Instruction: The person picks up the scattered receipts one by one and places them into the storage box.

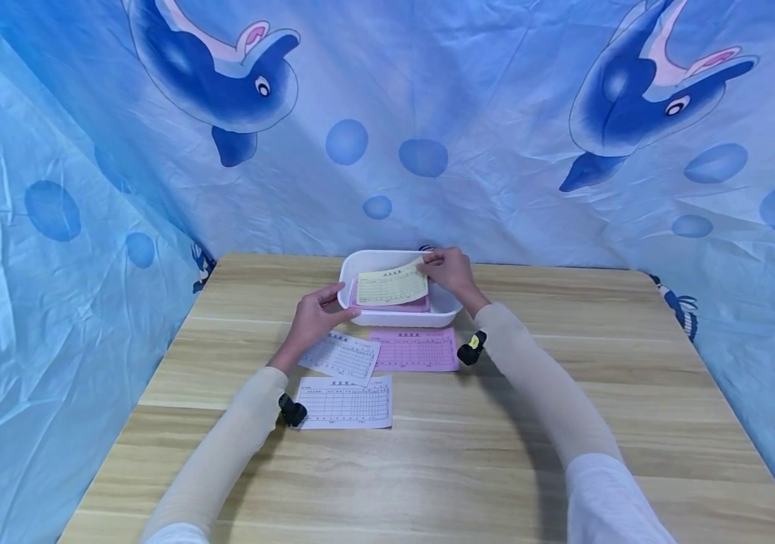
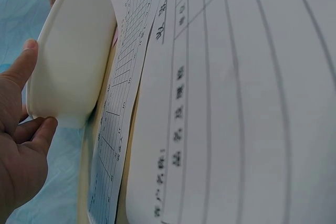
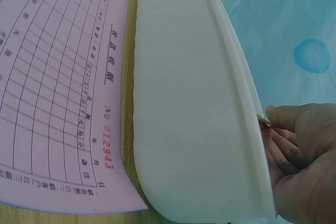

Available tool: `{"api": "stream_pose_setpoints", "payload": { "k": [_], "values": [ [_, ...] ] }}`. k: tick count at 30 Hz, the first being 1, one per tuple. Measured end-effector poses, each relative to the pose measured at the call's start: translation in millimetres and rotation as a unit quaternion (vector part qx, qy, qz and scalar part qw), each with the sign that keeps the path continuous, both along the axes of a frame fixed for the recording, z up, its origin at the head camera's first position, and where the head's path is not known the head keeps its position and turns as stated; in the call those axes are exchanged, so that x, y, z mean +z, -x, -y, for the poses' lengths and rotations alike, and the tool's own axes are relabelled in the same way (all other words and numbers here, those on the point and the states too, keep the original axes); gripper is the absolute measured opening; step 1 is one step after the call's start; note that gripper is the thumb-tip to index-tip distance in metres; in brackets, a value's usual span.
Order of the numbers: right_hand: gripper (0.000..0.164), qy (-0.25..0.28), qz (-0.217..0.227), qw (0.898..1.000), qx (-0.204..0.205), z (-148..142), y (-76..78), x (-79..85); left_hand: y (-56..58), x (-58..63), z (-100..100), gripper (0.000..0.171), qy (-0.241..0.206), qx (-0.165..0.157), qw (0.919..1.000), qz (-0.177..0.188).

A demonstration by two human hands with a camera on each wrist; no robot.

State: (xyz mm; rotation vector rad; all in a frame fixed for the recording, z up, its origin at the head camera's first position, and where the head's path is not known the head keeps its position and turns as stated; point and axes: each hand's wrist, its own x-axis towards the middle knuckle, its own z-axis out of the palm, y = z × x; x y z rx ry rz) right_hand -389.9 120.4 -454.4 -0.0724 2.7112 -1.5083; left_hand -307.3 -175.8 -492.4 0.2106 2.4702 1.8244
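My right hand [image 1: 450, 270] pinches the upper right corner of a yellow receipt slip [image 1: 393, 287] over the white plastic basin [image 1: 401, 320]. In the right wrist view the slip's edge shows between thumb and fingers at the basin rim. Under the yellow slip, a pink slip [image 1: 406, 307] shows inside the basin. My left hand [image 1: 313, 321] holds the basin's left near corner, thumb and fingers spread along the rim. In front of the basin lies another pink receipt slip [image 1: 421, 351], beside a tilted white slip [image 1: 343, 359].
A second white slip [image 1: 347, 404] lies nearer on the wooden table [image 1: 469, 468], below the tilted one. Behind the table hangs a blue curtain [image 1: 496, 204] with dolphins and bubbles; it also runs along both sides.
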Motion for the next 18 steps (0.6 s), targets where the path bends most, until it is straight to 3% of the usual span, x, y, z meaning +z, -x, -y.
{"api": "stream_pose_setpoints", "payload": {
  "k": [7,15,18],
  "values": [
    [0.023,0.019,0.007,1.000,0.000,-7.1,1.1,6.4,0.8,2.1,-2.8,0.076,0.002,0.000,0.9999,0.011],
    [0.025,0.024,-0.001,1.000,0.017,-16.0,-6.5,31.6,-15.7,31.5,-9.9,0.070,0.006,-0.006,0.9999,0.006],
    [0.025,0.025,-0.018,0.999,0.030,-17.7,-15.3,42.7,-19.2,36.6,-10.9,0.070,0.001,-0.007,1.0000,0.006]
  ]
}}
